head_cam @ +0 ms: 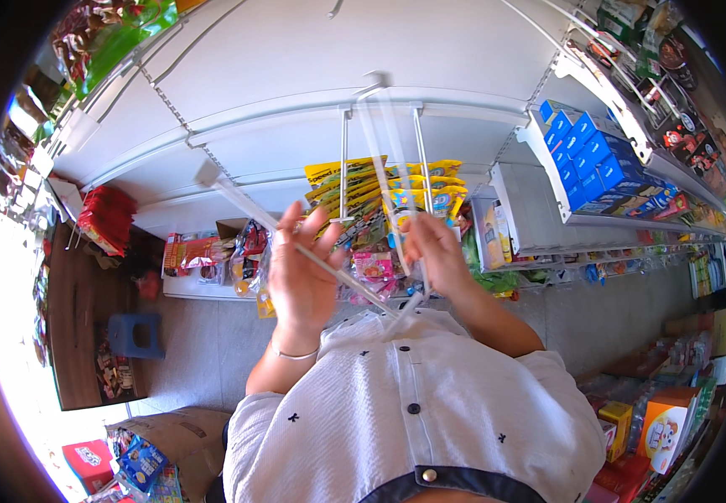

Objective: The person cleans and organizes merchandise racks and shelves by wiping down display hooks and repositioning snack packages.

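Note:
My left hand (pixel 305 276) is raised, palm up and fingers spread, with a slim white metal display hook (pixel 350 280) lying slantwise across it. One finger covers part of that rod, and its square end plate sticks out to the upper left. My right hand (pixel 439 254) grips another white display hook (pixel 369 129), motion-blurred, its end plate pointing up at the shelf's back panel. Behind the hands, yellow snack bags (pixel 347 195) hang from a mounted hook (pixel 344 157). More yellow bags (pixel 435 198) hang on a second mounted hook (pixel 421 148).
Blue boxes (pixel 595 157) fill a shelf at right. Packaged goods (pixel 196 251) sit on the low shelf ahead. Red packets (pixel 108 220) hang at left, above a blue stool (pixel 136 336). A cardboard box (pixel 180 434) stands lower left; boxed goods (pixel 665 434) stand lower right.

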Action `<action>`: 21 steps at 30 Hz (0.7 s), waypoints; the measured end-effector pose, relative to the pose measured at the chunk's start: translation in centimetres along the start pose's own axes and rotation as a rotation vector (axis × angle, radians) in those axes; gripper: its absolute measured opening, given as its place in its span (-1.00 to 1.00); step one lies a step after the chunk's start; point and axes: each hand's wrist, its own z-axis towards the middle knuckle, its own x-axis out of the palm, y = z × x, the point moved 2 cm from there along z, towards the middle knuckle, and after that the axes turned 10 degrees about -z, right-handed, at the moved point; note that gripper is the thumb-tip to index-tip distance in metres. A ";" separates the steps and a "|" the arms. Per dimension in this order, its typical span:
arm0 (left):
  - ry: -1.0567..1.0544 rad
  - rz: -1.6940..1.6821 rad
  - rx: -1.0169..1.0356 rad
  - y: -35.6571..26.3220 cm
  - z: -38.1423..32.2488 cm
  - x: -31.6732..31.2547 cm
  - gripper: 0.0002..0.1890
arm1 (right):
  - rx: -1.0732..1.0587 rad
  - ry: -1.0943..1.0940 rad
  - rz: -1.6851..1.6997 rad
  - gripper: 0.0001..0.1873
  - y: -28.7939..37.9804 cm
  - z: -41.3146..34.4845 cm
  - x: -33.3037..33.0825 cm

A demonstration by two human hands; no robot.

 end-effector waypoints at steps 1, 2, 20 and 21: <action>-0.134 0.072 0.109 -0.6 -0.2 0.4 -0.62 | -0.031 -0.092 0.003 -0.73 1.2 0.0 -1.5; -0.101 0.067 0.170 -1.3 -0.2 -0.4 -0.63 | -0.061 -0.197 -0.088 -0.72 1.7 0.0 -3.4; -0.010 -0.070 0.160 -5.1 -1.3 -4.7 -0.65 | 0.429 -0.454 -1.732 -0.65 6.3 6.5 -26.7; -0.008 -0.060 0.157 -5.1 -1.5 -4.8 -0.65 | 0.446 -0.425 -1.742 -0.65 6.6 6.8 -26.4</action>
